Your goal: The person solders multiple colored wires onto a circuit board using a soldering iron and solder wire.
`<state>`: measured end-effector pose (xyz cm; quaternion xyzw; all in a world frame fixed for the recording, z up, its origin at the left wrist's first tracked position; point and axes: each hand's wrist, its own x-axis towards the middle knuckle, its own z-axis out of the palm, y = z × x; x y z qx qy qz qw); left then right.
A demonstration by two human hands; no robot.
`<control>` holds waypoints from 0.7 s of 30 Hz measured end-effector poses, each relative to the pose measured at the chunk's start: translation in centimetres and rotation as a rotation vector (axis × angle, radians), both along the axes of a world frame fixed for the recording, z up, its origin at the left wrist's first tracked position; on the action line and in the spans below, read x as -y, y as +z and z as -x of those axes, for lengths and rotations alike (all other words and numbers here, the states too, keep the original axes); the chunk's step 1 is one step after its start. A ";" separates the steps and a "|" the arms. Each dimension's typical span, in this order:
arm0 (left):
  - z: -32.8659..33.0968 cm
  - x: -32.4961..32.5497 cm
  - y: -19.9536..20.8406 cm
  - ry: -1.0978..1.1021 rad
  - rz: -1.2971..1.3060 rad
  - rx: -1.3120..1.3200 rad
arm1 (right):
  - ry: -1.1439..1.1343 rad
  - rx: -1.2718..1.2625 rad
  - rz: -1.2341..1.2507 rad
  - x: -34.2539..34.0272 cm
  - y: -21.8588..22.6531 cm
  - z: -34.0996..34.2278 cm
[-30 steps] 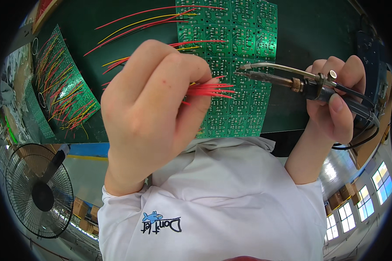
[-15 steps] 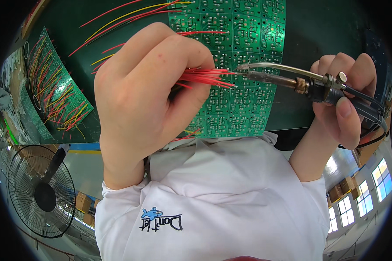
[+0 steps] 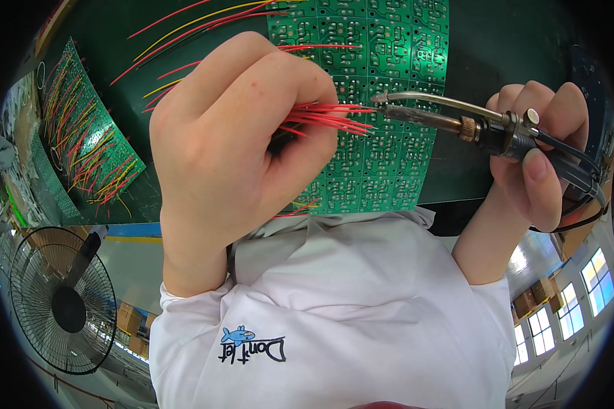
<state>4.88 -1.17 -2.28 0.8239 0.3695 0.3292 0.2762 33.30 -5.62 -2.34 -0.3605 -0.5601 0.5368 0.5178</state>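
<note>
My left hand (image 3: 232, 136) pinches a bundle of red wires (image 3: 331, 118) whose bare tips point right, above the green circuit board panel (image 3: 389, 167). From the right, my right hand (image 3: 542, 146) grips a soldering iron (image 3: 426, 120) with a thin metal feed tube (image 3: 450, 101) clamped along it. The iron's tip lies close to the ends of the upper wires; whether they touch, I cannot tell. Rows of solder joints cover the panel. Red, yellow and black wires (image 3: 184, 34) stretch leftward from its upper left part. My left hand hides some of them.
A second circuit board panel (image 3: 92, 123), thick with red and yellow wires, rests at the left of the dark green table (image 3: 164, 194). Below that stands a black fan (image 3: 65, 307). Black cables (image 3: 583, 204) run from the iron at the right.
The circuit board panel and the wires have shifted very slightly. The iron's tip sits a touch farther from the wire ends. Both hands keep their grips.
</note>
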 end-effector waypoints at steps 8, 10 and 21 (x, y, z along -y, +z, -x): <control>0.1 -0.1 -0.1 -0.001 0.003 0.005 | -0.007 0.049 -0.022 -0.2 0.1 0.0; 0.2 -0.2 -0.1 -0.015 -0.005 0.005 | -0.012 0.056 -0.018 -0.2 0.1 0.0; 0.1 -0.3 -0.1 -0.007 -0.002 0.005 | -0.022 -0.132 0.115 -0.1 0.0 -0.3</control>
